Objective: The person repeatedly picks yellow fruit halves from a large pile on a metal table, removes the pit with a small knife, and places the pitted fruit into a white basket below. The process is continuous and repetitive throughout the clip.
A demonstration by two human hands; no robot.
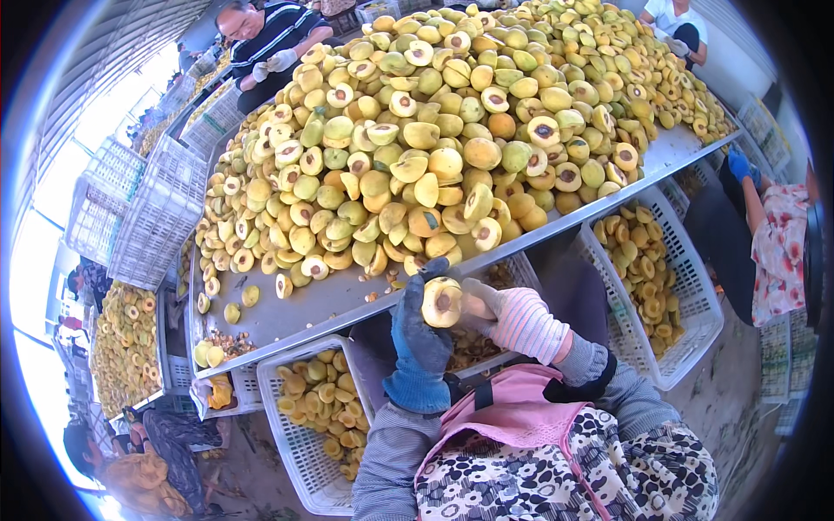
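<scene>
My left hand (pixel 420 345), in a blue glove with a dark coated palm, holds a halved yellow stone fruit (pixel 442 302), its cut face and brown centre turned up. Close at its right side is my right hand (pixel 515 319), in a striped knitted glove; its fingertips are blurred, and I cannot tell whether they hold a tool or touch the fruit. Both hands are just off the near edge of a metal table (pixel 306 329). A large heap of yellow-green fruit (pixel 391 163), many pieces halved with brown pits showing, lies on the table.
White plastic crates of halved fruit stand below the table edge, at left (pixel 313 456) and right (pixel 690 312). More crates (pixel 156 215) are stacked at the left. Other people work across the table (pixel 273 39), at the far right (pixel 782 247) and at the lower left (pixel 143 469).
</scene>
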